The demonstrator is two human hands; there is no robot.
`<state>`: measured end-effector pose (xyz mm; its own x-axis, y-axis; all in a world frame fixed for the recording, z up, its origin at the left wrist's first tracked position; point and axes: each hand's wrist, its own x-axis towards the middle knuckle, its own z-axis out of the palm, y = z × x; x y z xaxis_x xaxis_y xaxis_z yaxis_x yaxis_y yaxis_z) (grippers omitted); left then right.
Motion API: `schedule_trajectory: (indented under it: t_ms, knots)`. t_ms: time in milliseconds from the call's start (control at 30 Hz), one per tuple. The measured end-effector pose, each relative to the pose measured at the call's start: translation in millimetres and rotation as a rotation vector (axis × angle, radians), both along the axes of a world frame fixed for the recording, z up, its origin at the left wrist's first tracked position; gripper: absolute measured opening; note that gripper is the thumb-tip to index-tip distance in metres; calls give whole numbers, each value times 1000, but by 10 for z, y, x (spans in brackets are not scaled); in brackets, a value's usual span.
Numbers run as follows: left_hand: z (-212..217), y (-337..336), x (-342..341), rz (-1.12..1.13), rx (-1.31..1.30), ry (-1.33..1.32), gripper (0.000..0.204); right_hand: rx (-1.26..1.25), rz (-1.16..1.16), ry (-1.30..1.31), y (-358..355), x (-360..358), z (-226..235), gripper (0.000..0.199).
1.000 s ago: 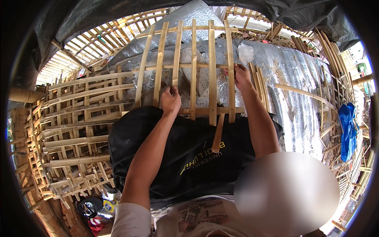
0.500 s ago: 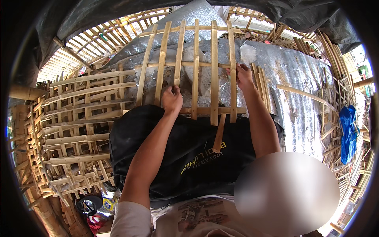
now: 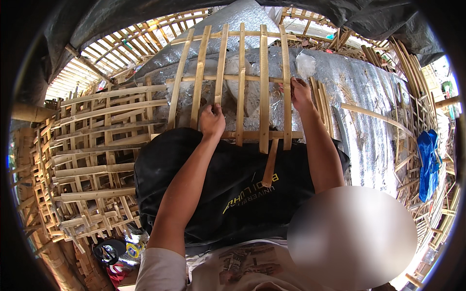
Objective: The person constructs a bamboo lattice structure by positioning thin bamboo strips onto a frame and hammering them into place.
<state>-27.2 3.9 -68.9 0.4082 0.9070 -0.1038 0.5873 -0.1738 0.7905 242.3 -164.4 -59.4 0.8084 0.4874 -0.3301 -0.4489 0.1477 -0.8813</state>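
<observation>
A lattice panel of bamboo strips (image 3: 263,87) lies in front of me, with several long slats crossing thinner crosspieces. Its near end rests over the black cloth (image 3: 194,213) on my lap. My left hand (image 3: 212,120) pinches the third slat from the left, below the middle crosspiece. My right hand (image 3: 299,93) grips the rightmost slat (image 3: 287,111) near the end of that crosspiece, its fingers partly behind the slat. A short loose-looking bamboo piece (image 3: 270,167) sticks out from the panel's near edge onto the cloth.
Stacked bamboo lattice panels (image 3: 97,169) stand at my left. Under the panel spreads a silver foil sheet (image 3: 359,102). Loose bamboo strips (image 3: 323,104) lie right of it, and a blue plastic bag (image 3: 427,165) sits far right. A black cap (image 3: 109,252) is at lower left.
</observation>
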Motion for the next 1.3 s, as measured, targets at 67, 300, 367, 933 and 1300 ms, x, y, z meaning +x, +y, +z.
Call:
schedule_trajectory:
  t_ms: [67,300,367,933,1300]
  knots:
    - [27,-4,1,-10,3,-9,38,-4,5,1,-7,18,-25,27]
    - [106,-18,-19,-33,10,0,37,28,-30,-1,-2,4,-15,26]
    - [114,-39,-20,-19,38,-10,37,16,-34,4,-9,9,0,26]
    - [123,-51,-9,-16,103,18,40,-55,21,14,-88,55,62,25]
    - [30,9,12,-60,11,2,36,-75,70,105,-116,60,125,41]
